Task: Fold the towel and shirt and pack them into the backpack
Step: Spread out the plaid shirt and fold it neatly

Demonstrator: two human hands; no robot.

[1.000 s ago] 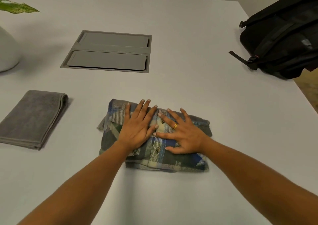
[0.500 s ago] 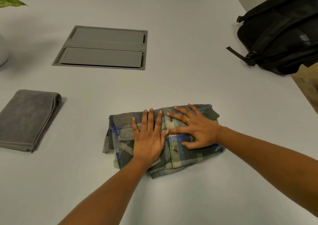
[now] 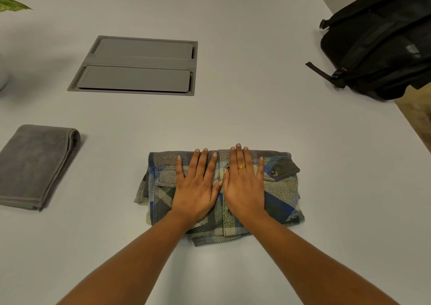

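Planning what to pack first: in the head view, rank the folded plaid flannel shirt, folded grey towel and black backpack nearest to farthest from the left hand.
1. Plaid flannel shirt, under the left hand.
2. Grey towel, off to the left.
3. Black backpack, far right.

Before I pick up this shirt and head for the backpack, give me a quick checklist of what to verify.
1. Shirt folded into a compact bundle: ok.
2. Towel folded, lying left of the shirt: ok.
3. Left hand and right hand flat on the shirt, gripping nothing: ok.
4. Backpack open and ready to receive: cannot tell, no opening shows.
5. Table between shirt and backpack free of obstacles: ok.
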